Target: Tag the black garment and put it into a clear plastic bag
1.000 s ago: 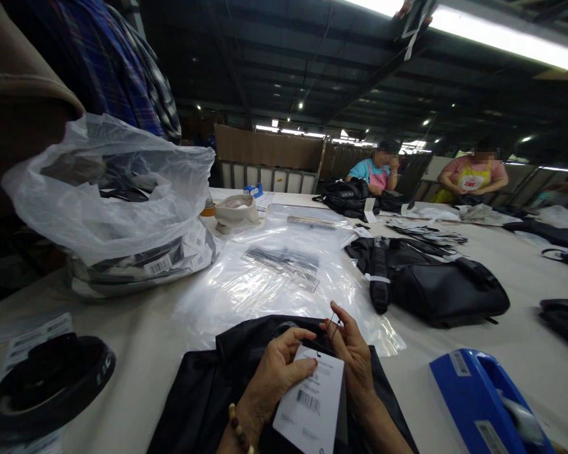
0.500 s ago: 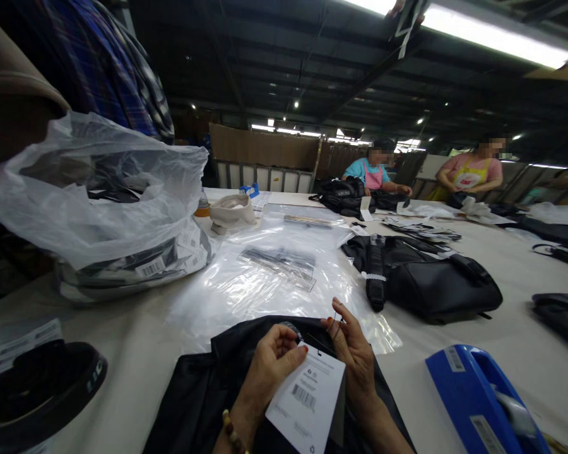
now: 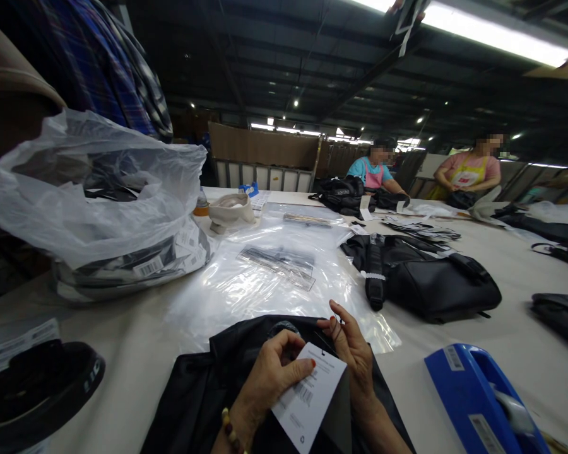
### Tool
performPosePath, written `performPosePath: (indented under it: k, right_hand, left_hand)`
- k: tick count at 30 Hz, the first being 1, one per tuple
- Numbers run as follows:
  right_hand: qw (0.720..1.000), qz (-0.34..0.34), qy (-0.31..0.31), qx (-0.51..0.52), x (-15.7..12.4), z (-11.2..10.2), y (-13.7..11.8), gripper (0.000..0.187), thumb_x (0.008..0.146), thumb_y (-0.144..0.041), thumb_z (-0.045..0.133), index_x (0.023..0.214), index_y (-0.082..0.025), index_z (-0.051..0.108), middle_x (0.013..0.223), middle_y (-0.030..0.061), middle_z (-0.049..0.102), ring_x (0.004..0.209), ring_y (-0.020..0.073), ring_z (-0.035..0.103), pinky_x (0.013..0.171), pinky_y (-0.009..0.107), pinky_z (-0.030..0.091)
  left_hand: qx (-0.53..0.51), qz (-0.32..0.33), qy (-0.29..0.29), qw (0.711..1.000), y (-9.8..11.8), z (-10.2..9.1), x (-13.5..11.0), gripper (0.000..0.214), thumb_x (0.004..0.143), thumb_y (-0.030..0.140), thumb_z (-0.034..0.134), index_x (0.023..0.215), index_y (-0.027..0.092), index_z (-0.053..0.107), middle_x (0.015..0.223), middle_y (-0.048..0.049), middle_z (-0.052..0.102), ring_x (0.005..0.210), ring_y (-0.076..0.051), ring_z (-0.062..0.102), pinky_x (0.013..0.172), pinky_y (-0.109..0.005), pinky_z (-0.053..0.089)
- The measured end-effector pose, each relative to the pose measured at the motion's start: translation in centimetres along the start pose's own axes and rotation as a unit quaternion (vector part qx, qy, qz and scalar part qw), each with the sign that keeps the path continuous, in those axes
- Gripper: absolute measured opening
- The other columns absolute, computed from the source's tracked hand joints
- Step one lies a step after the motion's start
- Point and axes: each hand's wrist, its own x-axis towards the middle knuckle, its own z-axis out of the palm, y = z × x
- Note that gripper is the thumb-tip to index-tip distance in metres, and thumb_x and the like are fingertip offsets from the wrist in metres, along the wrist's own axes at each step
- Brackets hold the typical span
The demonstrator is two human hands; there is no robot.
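My left hand (image 3: pixel 275 375) pinches the upper left part of a white hang tag (image 3: pixel 307 403) printed with a barcode, thumb lying across its face. Beside the tag's top right, my right hand (image 3: pixel 350 353) has thumb and fingertips pressed together on a thin dark string (image 3: pixel 337 319). Its upper finger points upward. Beneath both hands lies a black bag (image 3: pixel 194 391) with a smooth surface, close to my body. A dark grey card (image 3: pixel 338 416) shows behind the tag's right edge.
Clear plastic bags (image 3: pixel 218 284) lie beyond the black bag. A blue tape dispenser (image 3: pixel 473 397) stands at right, a visor cap (image 3: pixel 42 391) at left. A white plastic sack (image 3: pixel 99 208) holds labelled items. Another black bag (image 3: pixel 440 284) rests further right. Two co-workers (image 3: pixel 373 173) work across the table.
My left hand has shifted slightly right, its thumb reaching further over the tag, which has tilted. My right hand has barely moved and keeps its pinch.
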Motion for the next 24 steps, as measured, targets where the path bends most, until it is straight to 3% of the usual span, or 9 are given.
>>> performPosePath:
  k: [4,12,19,24]
  right_hand:
    - [1.000,-0.004,0.006,-0.001,-0.2,0.3,-0.6,0.042,0.083,-0.052,0.055,0.116,-0.026,0.058,0.121,0.0053,0.060,0.074,0.0145,0.059,0.080,0.032,0.049]
    - [0.999,-0.036,-0.012,-0.001,0.0,0.0,0.4,0.040,0.085,-0.046,0.054,0.118,-0.024,0.057,0.124,0.0085,0.058,0.075,0.0153,0.062,0.078,0.034,0.053]
    - [0.993,-0.110,-0.047,-0.005,0.3,-0.6,1.0,0.032,0.088,-0.038,0.053,0.117,-0.026,0.058,0.126,0.0083,0.056,0.087,0.0175,0.064,0.079,0.034,0.055]
    - [0.997,-0.063,-0.039,0.002,-0.3,0.1,-0.1,0.032,0.088,-0.042,0.051,0.114,-0.026,0.059,0.123,0.0067,0.059,0.074,0.0133,0.062,0.073,0.031,0.054]
  left_hand:
    - [-0.016,-0.014,-0.009,1.000,-0.1,0.3,-0.1,0.040,0.059,0.041,0.079,0.079,0.015,0.056,0.072,-0.0035,0.061,0.065,-0.015,0.055,0.058,-0.024,0.039]
    - [-0.078,-0.049,-0.004,0.996,0.2,0.9,0.1,0.043,0.047,0.029,0.083,0.067,0.017,0.046,0.062,0.0024,0.056,0.058,-0.011,0.048,0.055,-0.022,0.036]
    - [-0.109,-0.026,0.032,0.993,0.7,0.4,-0.1,0.026,0.058,0.029,0.077,0.063,0.012,0.058,0.062,0.0002,0.057,0.061,-0.011,0.050,0.061,-0.023,0.038]
    - [-0.111,-0.030,0.022,0.993,0.3,0.5,0.0,0.029,0.057,0.028,0.079,0.072,0.012,0.060,0.070,-0.0016,0.061,0.066,-0.013,0.055,0.062,-0.023,0.041]
